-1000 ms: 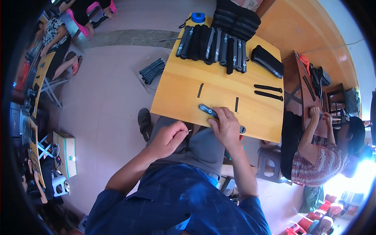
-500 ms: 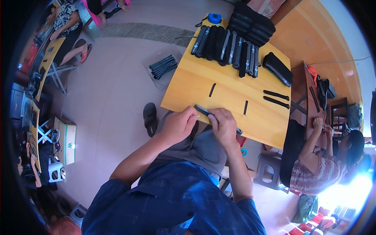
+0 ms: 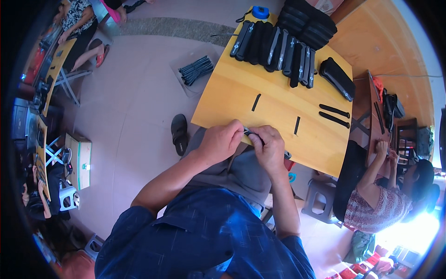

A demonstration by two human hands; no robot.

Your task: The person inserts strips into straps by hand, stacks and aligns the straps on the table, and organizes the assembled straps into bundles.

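Observation:
Close together at the near edge of the wooden table (image 3: 274,116) are my two hands. My right hand (image 3: 270,148) is closed around a short dark strip (image 3: 253,135), mostly hidden by its fingers. My left hand (image 3: 224,142) pinches at the strip's left end; what its fingertips grip is too small to make out. Beyond them, two short black strips (image 3: 256,102) lie apart on the tabletop. Two longer black straps with looped ends (image 3: 334,111) lie side by side at the right. A row of black and grey rolled straps (image 3: 265,46) covers the far part.
Behind the row are stacked black bundles (image 3: 306,23) and a blue tape measure (image 3: 260,12). A black pouch (image 3: 337,81) lies at the right. Left of the table stand a clear box of dark cords (image 3: 195,69) and a slipper (image 3: 179,134). Another person (image 3: 378,204) sits at right.
The dark strip, which showed its length between my hands, is now mostly covered by my right fingers. My left hand has moved slightly right and up, closer to my right hand.

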